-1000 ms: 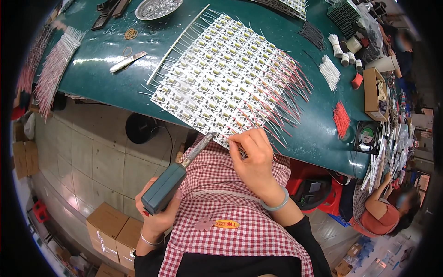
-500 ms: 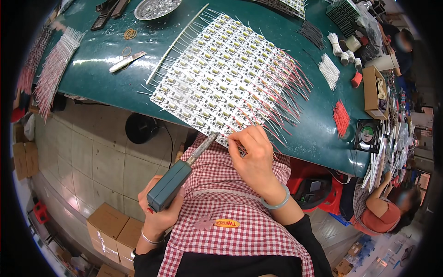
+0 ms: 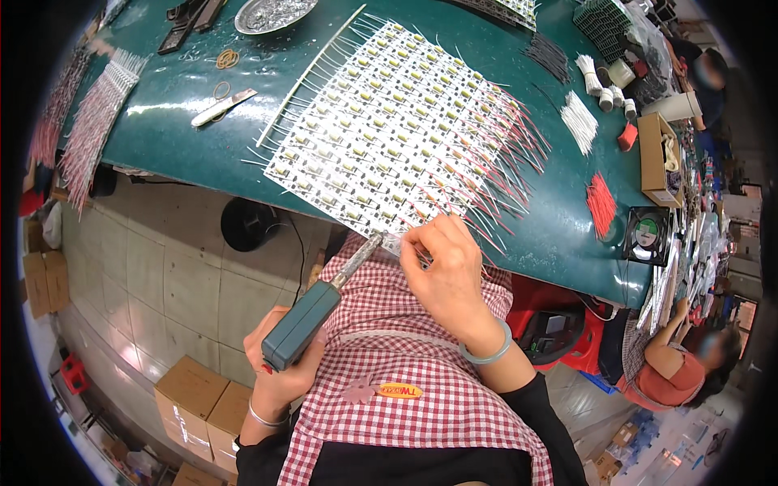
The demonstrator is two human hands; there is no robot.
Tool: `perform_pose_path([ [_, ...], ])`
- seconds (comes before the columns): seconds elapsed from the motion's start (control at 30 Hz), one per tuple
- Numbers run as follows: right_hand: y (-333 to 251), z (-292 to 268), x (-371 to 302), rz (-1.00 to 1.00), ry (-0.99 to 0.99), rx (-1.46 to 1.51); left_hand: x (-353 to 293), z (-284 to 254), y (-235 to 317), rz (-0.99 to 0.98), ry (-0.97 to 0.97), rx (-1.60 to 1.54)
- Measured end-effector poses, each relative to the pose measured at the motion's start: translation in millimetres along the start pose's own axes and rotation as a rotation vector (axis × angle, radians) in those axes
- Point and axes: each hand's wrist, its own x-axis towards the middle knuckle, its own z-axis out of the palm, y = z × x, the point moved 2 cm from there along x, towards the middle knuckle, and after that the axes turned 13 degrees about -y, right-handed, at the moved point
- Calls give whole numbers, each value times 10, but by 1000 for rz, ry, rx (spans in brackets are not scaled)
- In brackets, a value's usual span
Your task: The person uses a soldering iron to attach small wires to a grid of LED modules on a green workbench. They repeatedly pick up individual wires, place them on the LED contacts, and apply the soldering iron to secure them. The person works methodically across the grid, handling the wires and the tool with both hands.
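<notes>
**A:** Left hand point(image 3: 279, 381) is wrapped tight round a teal-handled soldering iron point(image 3: 312, 316), tip up at the near edge of the big white panel of small circuit boards point(image 3: 389, 134) lying on the green table point(image 3: 170, 138).

**B:** And the right hand point(image 3: 446, 271)?

**A:** Fingers pinched narrow on a thin wire right at that tip, though I can't tell which colour.

**B:** How far along?

**A:** Judging by the red and white leads point(image 3: 510, 154) bristling off most rows, the bulk looks wired. The near corner seems left, with spare bundles of red wires point(image 3: 601, 202) waiting alongside.
</notes>
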Motion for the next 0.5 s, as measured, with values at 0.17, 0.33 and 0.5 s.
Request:
perform_pose_path([
  [0.17, -14, -17, 25, 19, -17, -27, 3, -3, -8, 6, 27, -26],
  [0.33, -14, -23, 45, 28, -15, -22, -129, -35, -89, -110, -22, -95],
  [0.5, -10, -18, 42, 48, -15, -29, -113, -27, -84, -101, -20, -81],
])
